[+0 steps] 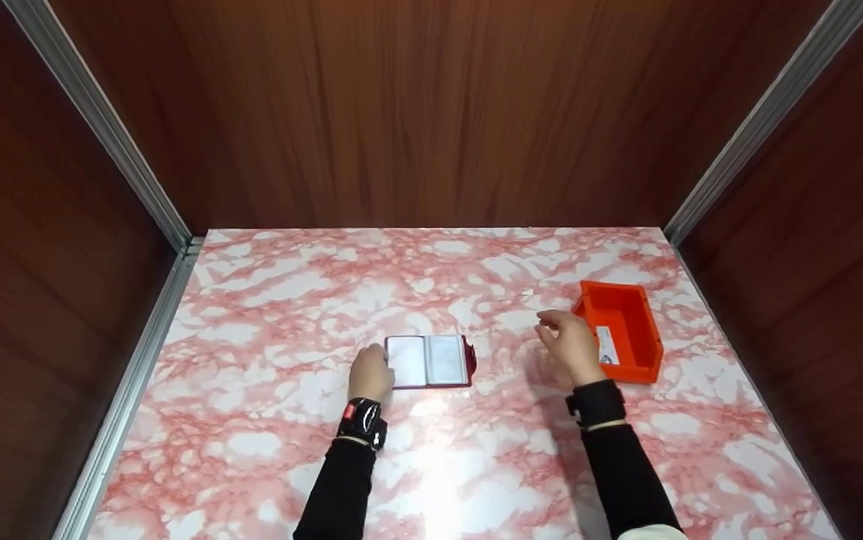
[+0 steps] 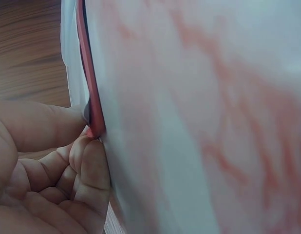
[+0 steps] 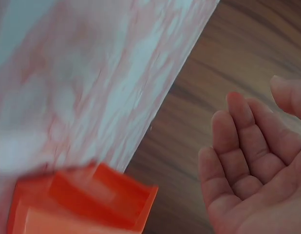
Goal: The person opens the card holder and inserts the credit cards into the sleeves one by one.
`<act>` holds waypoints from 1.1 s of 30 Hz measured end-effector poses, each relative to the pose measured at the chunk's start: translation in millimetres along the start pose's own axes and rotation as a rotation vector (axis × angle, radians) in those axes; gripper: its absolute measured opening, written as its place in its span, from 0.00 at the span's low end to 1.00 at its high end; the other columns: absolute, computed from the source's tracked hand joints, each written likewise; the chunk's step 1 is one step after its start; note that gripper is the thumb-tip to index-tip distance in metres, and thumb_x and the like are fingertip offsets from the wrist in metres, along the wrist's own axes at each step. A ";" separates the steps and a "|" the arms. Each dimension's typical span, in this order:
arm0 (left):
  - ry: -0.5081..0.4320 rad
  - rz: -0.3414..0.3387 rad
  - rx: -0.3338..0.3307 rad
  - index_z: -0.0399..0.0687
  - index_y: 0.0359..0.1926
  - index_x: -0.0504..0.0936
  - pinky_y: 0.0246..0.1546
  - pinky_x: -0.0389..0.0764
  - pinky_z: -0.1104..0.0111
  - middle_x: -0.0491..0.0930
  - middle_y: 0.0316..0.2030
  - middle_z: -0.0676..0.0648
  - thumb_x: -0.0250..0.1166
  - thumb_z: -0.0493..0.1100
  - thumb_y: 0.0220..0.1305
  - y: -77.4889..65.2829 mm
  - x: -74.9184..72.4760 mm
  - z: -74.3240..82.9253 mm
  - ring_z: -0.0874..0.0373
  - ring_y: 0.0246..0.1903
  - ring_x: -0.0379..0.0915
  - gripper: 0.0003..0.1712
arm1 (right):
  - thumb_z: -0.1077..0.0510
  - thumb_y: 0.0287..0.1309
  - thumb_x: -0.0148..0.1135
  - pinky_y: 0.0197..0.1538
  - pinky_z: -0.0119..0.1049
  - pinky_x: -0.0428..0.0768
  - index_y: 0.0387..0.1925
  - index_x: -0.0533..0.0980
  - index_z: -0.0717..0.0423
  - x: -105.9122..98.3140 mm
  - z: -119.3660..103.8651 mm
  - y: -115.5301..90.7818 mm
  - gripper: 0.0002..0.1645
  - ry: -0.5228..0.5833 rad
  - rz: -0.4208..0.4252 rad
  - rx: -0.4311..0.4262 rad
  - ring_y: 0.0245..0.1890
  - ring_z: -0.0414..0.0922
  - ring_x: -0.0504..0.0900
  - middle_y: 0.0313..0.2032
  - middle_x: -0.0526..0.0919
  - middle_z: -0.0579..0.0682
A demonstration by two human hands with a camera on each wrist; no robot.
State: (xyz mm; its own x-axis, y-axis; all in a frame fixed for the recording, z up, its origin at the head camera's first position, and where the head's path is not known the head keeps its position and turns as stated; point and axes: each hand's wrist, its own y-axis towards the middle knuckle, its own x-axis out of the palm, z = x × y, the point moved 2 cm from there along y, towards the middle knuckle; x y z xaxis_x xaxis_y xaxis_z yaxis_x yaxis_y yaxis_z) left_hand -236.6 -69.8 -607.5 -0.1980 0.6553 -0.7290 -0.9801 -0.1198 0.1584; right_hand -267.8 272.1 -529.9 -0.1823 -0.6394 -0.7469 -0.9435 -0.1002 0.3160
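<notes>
A small card holder (image 1: 427, 362) with a dark red cover and pale sleeves lies spread open on the tabletop, its strap tab at the right side. My left hand (image 1: 371, 373) is at its left edge. In the left wrist view the thumb and fingers (image 2: 92, 165) pinch the red cover edge (image 2: 92, 83). To the right, my right hand (image 1: 572, 348) holds nothing, its fingers loosely bent above the table beside the orange bin. The right wrist view shows its palm and fingers (image 3: 243, 136) with no object in them.
The orange plastic bin (image 1: 639, 322) stands at the right of the pink-and-white marbled table (image 1: 266, 420), with a white label (image 1: 606, 345) visible at its left side. Brown wood-grain panels (image 1: 431, 112) rise at the back and both sides, with metal rails (image 1: 124, 165) at the corners.
</notes>
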 end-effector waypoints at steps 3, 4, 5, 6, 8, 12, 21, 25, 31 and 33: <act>0.003 0.001 0.002 0.34 0.30 0.77 0.39 0.75 0.50 0.75 0.27 0.40 0.65 0.26 0.45 -1.0 0.3 -0.2 0.40 0.32 0.75 0.09 | 0.62 0.62 0.64 0.51 0.53 0.77 0.47 0.80 0.66 -13.8 10.5 0.4 0.14 0.007 0.003 0.075 0.43 0.58 0.80 0.43 0.83 0.63; 0.004 -0.002 0.002 0.34 0.30 0.77 0.39 0.75 0.50 0.75 0.27 0.40 0.65 0.26 0.45 -1.0 0.5 0.0 0.40 0.32 0.75 0.09 | 0.61 0.63 0.63 0.51 0.53 0.76 0.47 0.80 0.66 -18.6 14.2 0.8 0.14 0.006 0.007 0.107 0.43 0.58 0.79 0.43 0.82 0.63; 0.007 -0.003 0.003 0.34 0.31 0.77 0.39 0.76 0.50 0.75 0.27 0.40 0.66 0.27 0.45 -0.8 0.8 -0.2 0.40 0.32 0.75 0.09 | 0.60 0.64 0.62 0.51 0.53 0.76 0.47 0.80 0.66 -23.4 17.6 1.6 0.14 0.000 0.013 0.135 0.43 0.58 0.79 0.43 0.82 0.63; 0.011 -0.003 0.006 0.34 0.31 0.77 0.39 0.76 0.50 0.75 0.27 0.40 0.66 0.27 0.45 -0.5 1.2 -0.6 0.40 0.33 0.75 0.09 | 0.60 0.64 0.62 0.51 0.53 0.76 0.47 0.80 0.66 -28.0 21.0 2.6 0.14 -0.010 0.024 0.157 0.43 0.59 0.79 0.43 0.82 0.63; 0.010 -0.008 0.006 0.34 0.31 0.78 0.39 0.76 0.50 0.75 0.27 0.40 0.66 0.26 0.45 0.1 1.9 -1.5 0.40 0.33 0.75 0.09 | 0.59 0.65 0.61 0.52 0.54 0.75 0.48 0.79 0.67 -37.3 27.9 4.7 0.15 -0.028 0.030 0.207 0.43 0.59 0.78 0.43 0.81 0.64; 0.009 0.001 0.014 0.35 0.29 0.77 0.39 0.76 0.50 0.75 0.27 0.40 0.65 0.26 0.44 0.8 2.9 -3.6 0.41 0.32 0.75 0.08 | 0.58 0.67 0.59 0.52 0.54 0.74 0.49 0.79 0.66 -52.9 39.4 8.5 0.16 -0.084 0.018 0.289 0.44 0.59 0.78 0.45 0.81 0.64; 0.006 0.013 0.028 0.35 0.28 0.76 0.38 0.75 0.49 0.75 0.26 0.39 0.64 0.25 0.44 0.9 2.2 -2.5 0.40 0.32 0.75 0.08 | 0.58 0.67 0.54 0.56 0.57 0.72 0.53 0.75 0.71 -69.3 60.5 10.5 0.20 -0.148 -0.031 0.367 0.48 0.64 0.77 0.47 0.80 0.69; 0.009 0.002 0.023 0.35 0.28 0.77 0.38 0.75 0.50 0.75 0.27 0.40 0.64 0.25 0.45 1.4 1.8 -2.5 0.41 0.32 0.75 0.08 | 0.59 0.67 0.53 0.56 0.57 0.71 0.53 0.74 0.74 -72.0 66.6 12.9 0.22 -0.173 -0.065 0.383 0.49 0.65 0.77 0.48 0.80 0.70; 0.006 -0.009 0.004 0.36 0.28 0.77 0.40 0.75 0.50 0.75 0.28 0.40 0.64 0.25 0.45 2.1 2.3 -3.1 0.41 0.33 0.74 0.08 | 0.57 0.68 0.51 0.59 0.59 0.70 0.55 0.71 0.76 -70.4 75.7 17.5 0.25 -0.222 -0.193 0.430 0.52 0.67 0.75 0.52 0.77 0.73; 0.009 -0.005 0.009 0.36 0.27 0.76 0.39 0.75 0.50 0.75 0.27 0.40 0.64 0.25 0.45 1.8 2.6 -3.6 0.41 0.32 0.74 0.08 | 0.57 0.69 0.51 0.60 0.59 0.69 0.56 0.71 0.76 -69.4 78.8 18.3 0.26 -0.241 -0.236 0.458 0.53 0.67 0.74 0.54 0.76 0.73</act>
State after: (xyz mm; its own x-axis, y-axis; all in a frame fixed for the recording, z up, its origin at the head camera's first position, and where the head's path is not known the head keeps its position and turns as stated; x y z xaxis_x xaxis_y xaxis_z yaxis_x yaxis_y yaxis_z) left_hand -238.9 -71.0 -611.5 -0.1937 0.6494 -0.7354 -0.9808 -0.1099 0.1612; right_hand -294.3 374.7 -518.4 0.0408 -0.4421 -0.8960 -0.9803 0.1556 -0.1214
